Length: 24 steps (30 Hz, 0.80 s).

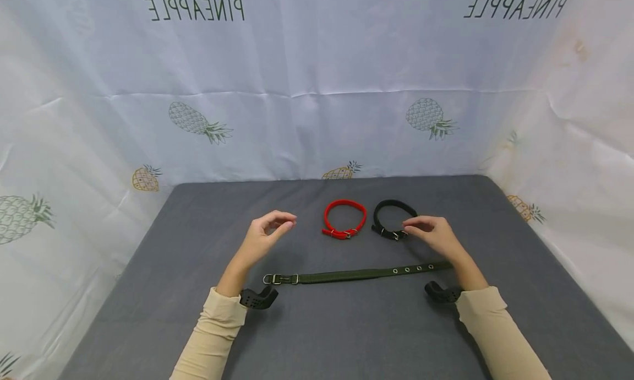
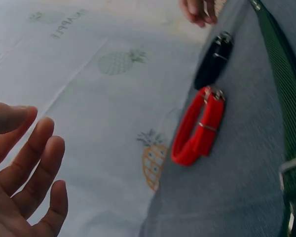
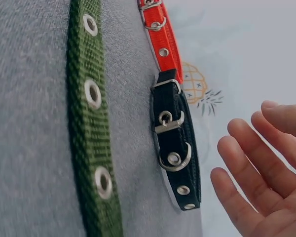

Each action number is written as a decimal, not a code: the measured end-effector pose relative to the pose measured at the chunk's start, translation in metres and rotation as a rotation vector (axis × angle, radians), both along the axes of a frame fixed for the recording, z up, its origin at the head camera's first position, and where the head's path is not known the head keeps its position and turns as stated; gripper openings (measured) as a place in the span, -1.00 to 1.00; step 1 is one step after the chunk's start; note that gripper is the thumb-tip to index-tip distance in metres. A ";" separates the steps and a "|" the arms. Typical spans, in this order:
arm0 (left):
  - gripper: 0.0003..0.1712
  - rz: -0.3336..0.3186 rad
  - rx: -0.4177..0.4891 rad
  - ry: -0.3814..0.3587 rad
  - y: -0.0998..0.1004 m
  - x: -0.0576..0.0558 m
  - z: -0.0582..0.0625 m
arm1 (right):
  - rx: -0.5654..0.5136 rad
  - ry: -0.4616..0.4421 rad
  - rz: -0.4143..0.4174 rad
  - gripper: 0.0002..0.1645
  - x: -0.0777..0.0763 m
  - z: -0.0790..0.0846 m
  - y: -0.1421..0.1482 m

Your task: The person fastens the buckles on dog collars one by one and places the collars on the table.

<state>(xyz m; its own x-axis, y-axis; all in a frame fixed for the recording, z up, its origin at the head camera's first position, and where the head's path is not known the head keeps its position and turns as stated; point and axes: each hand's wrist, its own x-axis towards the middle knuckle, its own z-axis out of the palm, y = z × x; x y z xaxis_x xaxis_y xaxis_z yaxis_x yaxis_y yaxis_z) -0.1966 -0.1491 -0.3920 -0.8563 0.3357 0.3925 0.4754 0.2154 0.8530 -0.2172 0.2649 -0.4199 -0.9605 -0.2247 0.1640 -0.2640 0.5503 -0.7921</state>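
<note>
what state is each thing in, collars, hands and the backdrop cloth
Red collar: buckled into a loop
Black collar: buckled into a loop
Green collar: unbuckled, laid out nearly straight
Left hand: fingers loosely curved, holding nothing
Right hand: fingers loosely curved, holding nothing
Backdrop cloth: hanging, creased

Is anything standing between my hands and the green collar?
Nothing visible stands between your left hand or right hand and the green collar; the red collar and black collar lie beyond it.
</note>
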 end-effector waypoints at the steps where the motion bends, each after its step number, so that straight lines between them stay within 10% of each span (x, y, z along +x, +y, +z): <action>1: -0.77 0.008 -0.026 -0.010 -0.002 0.000 -0.002 | 0.005 0.000 0.002 -0.67 0.001 0.001 0.001; 24: -0.72 0.029 -0.267 -0.128 -0.044 0.014 -0.034 | 0.005 -0.034 -0.019 -0.60 0.034 -0.007 0.065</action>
<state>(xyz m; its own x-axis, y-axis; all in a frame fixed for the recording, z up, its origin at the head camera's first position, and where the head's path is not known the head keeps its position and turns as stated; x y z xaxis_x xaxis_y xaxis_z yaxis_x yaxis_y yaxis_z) -0.1822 -0.1931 -0.4259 -0.9039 0.3875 0.1813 0.3578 0.4522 0.8170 -0.1828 0.3296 -0.4274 -0.9696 -0.2073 0.1299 -0.2263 0.5592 -0.7976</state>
